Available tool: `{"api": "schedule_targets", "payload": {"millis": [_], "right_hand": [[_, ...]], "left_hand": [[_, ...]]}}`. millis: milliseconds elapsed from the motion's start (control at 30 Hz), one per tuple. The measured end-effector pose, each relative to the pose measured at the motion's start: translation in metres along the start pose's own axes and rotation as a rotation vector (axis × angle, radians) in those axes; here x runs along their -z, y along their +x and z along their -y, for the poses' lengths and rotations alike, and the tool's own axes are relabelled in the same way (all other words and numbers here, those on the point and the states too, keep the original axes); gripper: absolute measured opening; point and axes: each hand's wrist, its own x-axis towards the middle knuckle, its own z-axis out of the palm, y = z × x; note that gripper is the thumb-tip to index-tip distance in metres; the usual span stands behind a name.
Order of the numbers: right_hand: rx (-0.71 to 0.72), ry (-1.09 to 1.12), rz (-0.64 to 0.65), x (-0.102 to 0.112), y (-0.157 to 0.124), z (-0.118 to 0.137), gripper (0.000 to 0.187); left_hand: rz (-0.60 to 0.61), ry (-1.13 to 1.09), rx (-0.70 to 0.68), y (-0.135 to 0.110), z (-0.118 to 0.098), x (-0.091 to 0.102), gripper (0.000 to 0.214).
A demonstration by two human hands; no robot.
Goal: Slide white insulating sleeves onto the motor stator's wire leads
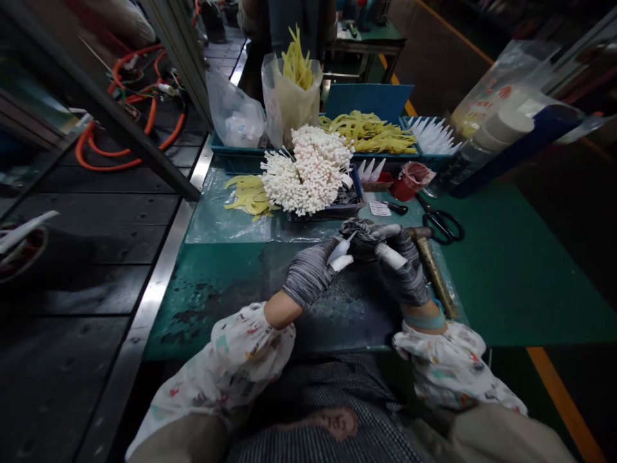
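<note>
My left hand (311, 271), in a grey knit glove, is closed around a small white glue bottle or tube with a pointed tip (341, 249). The tip points up and to the right, towards my other hand. My right hand (403, 267), gloved the same way, has white-wrapped fingertips and is closed on a dark piece (357, 226). Fingers cover much of that piece, so its kind cannot be made out. Just beyond the hands, bundles of white-tipped sticks (308, 170) stand in a dark blue tray (354, 204).
A hammer (438, 276) lies right of my right hand, with black scissors (441, 222) beyond it. Behind are yellow strips (369, 132), white cones (431, 135), a red cup (409, 181) and a spray can (501, 132). A metal post (106, 96) rises at the left.
</note>
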Motion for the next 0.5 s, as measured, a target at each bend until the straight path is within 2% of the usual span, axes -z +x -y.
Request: {"api": "schedule_targets", "payload": {"millis": [200,300,367,500], "right_hand": [[0.029,-0.022,0.061,-0.0008,0.0006,-0.0030,0.006],[0.050,-0.114,0.040,-0.0017,0.0004,0.0011,0.009],[0.040,-0.150,0.051,-0.0022,-0.0005,0.0045,0.008],[-0.024,-0.071,0.044,-0.0009,-0.0036,0.0039,0.009]], "left_hand": [[-0.009,-0.013,0.016,0.0004,0.0011,-0.0017,0.037],[0.000,-0.027,0.005,-0.0005,0.0001,-0.0020,0.038],[0.001,-0.040,-0.009,-0.0009,0.0001,-0.0027,0.039],[0.020,-0.077,-0.030,-0.0003,0.0034,-0.0068,0.042]]}}
